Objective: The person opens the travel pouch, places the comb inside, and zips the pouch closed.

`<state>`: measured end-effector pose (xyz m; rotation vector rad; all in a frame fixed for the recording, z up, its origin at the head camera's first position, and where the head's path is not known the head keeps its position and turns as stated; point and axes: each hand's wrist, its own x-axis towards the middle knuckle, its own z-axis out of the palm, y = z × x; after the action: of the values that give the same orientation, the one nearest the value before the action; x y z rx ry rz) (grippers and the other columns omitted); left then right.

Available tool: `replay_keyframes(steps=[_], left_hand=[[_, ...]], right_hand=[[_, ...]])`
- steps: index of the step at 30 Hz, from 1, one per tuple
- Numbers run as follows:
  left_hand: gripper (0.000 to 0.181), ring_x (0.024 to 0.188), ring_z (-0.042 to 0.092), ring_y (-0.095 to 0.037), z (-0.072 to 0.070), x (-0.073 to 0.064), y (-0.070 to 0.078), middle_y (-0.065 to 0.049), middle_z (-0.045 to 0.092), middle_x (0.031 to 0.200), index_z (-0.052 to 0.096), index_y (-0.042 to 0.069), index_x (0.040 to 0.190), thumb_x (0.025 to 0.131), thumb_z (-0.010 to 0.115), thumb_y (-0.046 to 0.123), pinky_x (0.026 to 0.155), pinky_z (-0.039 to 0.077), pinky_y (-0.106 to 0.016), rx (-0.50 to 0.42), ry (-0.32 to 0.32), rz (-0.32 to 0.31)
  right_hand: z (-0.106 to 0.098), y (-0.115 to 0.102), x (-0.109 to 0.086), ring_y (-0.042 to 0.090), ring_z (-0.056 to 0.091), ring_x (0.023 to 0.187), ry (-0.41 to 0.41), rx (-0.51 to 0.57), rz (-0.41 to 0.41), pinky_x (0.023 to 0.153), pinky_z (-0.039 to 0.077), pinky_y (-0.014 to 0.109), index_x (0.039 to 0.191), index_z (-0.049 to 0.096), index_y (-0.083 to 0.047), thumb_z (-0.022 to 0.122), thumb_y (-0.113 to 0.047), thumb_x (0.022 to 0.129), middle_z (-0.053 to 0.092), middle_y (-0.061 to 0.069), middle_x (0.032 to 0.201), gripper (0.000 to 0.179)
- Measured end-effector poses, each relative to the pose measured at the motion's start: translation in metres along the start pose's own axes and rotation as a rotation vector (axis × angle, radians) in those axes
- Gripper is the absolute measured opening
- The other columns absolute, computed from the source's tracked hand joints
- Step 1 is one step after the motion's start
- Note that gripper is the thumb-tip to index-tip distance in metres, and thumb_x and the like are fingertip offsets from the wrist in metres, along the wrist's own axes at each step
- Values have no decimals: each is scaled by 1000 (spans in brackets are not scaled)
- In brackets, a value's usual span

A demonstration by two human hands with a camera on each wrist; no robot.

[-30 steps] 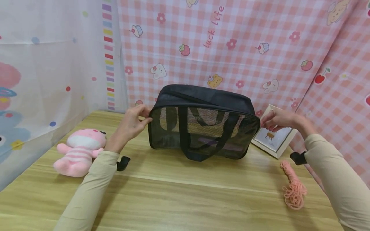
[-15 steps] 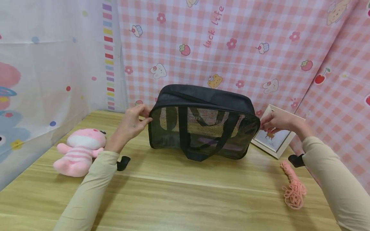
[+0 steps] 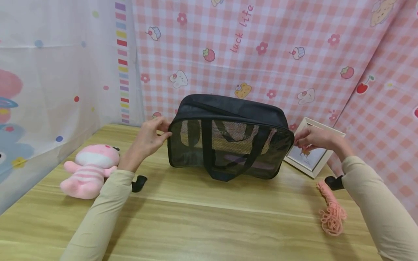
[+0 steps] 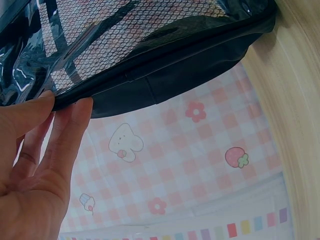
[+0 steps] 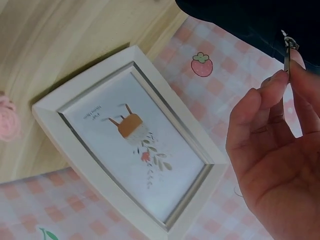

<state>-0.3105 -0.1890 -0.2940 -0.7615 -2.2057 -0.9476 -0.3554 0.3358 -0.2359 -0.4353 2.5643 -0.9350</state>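
A black see-through bag with mesh panels and two strap handles stands upright on the table. At its upper left corner my left hand pinches the edge between thumb and fingers; the left wrist view shows the thumb on the clear panel side of the black piping. On the opposite end, my right hand pinches a small metal zipper pull between thumb and forefinger, seen in the right wrist view. A purple shape shows dimly through the bag's front; its kind is unclear.
Behind my right hand leans a white picture frame. Pink yarn lies at the table's right, below that frame. A pink and white plush toy lies at the left beside my forearm. A checked curtain hangs close behind the bag.
My right wrist has shifted slightly to the left, its fingers staying at the bag's corner. The bag and my left hand look the same.
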Motion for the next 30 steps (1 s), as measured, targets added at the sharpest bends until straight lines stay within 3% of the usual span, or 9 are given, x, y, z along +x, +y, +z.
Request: replay_keyframes(steps=[16,24,30], left_hand=[[21,80,64,-27,0,0,1,-12,62,86,62,2,96,80,70,-9,63,58,-39,13,-5,-4],[20,80,64,-27,0,0,1,-13,62,88,61,2,96,81,70,-8,65,58,-39,19,-17,-13],[21,80,64,-28,0,1,0,-13,62,87,61,1,96,80,70,-9,64,58,-40,15,-3,1]], right_hand=[[10,18,3,17,54,68,43,123,-15,61,52,32,113,56,12,49,-3,97,55,10,81,24],[26,39,5,12,58,74,122,310,-50,71,55,30,116,57,8,48,-7,99,59,6,85,24],[39,52,4,10,56,72,186,486,-129,68,55,26,96,68,-11,49,-6,99,59,4,85,20]])
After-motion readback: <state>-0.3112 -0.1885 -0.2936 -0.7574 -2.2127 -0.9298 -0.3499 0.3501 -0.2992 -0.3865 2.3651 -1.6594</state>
